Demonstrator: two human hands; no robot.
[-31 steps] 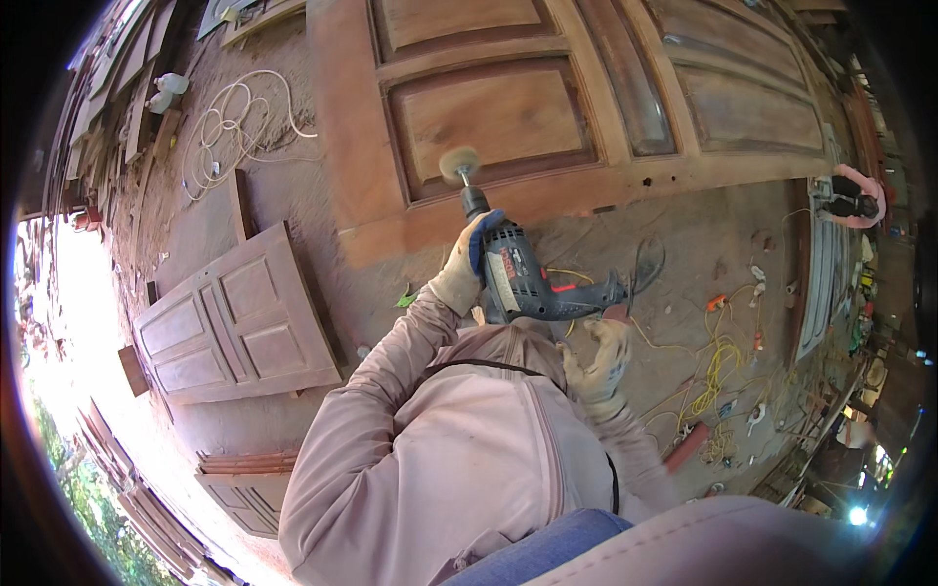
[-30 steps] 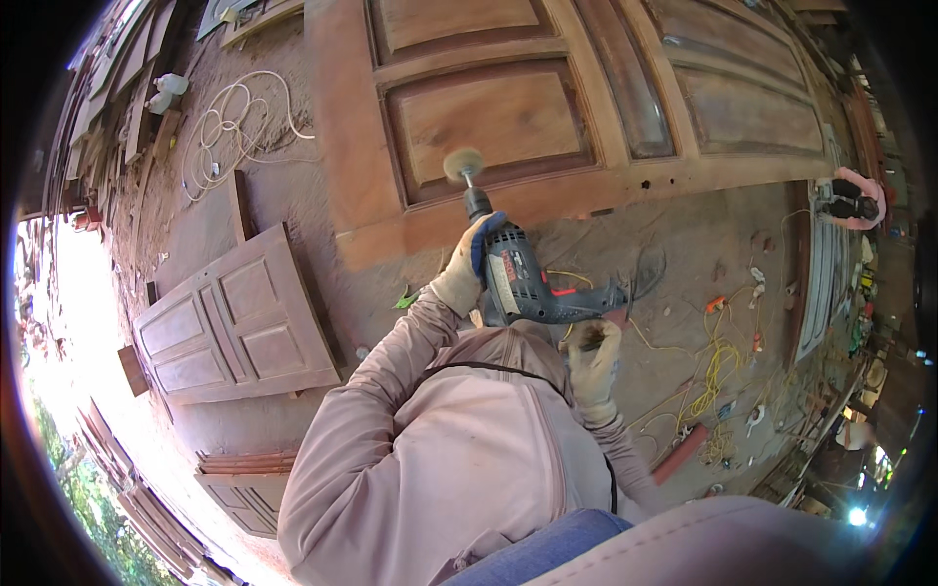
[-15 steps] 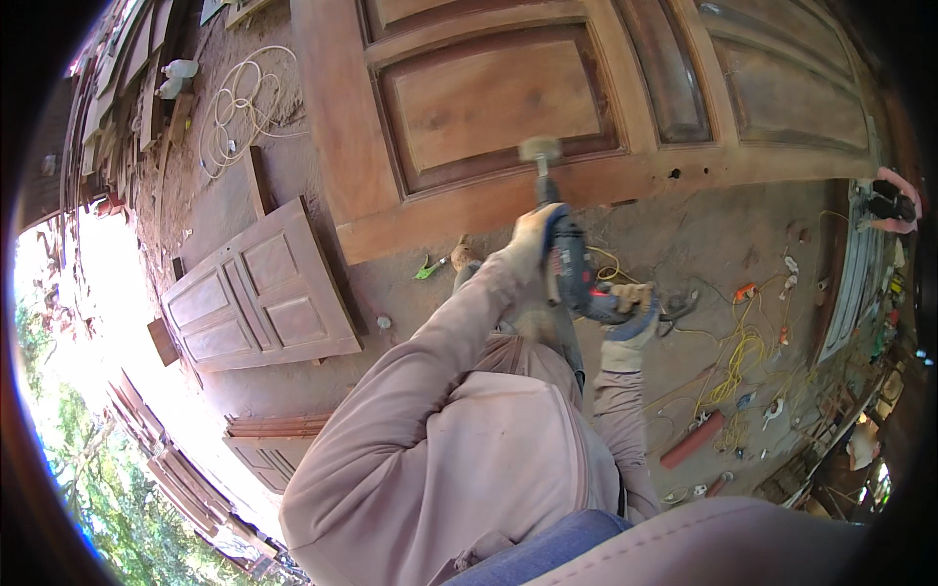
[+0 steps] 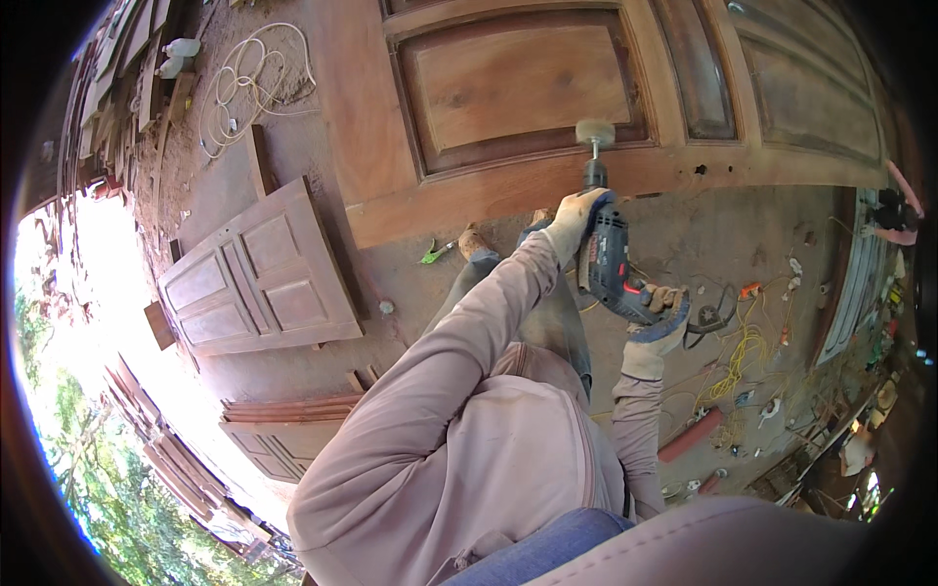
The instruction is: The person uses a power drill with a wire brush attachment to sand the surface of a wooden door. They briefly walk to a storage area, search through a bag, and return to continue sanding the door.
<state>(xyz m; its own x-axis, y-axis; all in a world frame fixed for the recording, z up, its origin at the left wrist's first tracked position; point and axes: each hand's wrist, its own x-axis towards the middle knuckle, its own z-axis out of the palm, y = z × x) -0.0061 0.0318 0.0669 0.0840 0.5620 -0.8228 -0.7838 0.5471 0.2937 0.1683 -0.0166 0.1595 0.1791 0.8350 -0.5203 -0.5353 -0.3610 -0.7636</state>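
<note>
one drill (image 4: 610,256), left hand (image 4: 576,221) gripping its front and right hand (image 4: 662,327) its handle (image 4: 633,307), points at a panelled door (image 4: 518,86).

From afar I see a dusty-pink jacket (image 4: 508,449) with wrinkled sleeves (image 4: 440,337). I make out cream gloves (image 4: 570,227) with blue patches (image 4: 672,320), greyish trousers (image 4: 557,327) and a brown shoe (image 4: 473,242).

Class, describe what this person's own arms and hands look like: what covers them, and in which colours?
Both arms are covered by long, creased, pinkish-beige fabric sleeves that reach the gloves. The left hand wears a cream fabric glove with blue on its palm side; the right hand wears a similar cream-and-blue glove, cream at the cuff.
</note>
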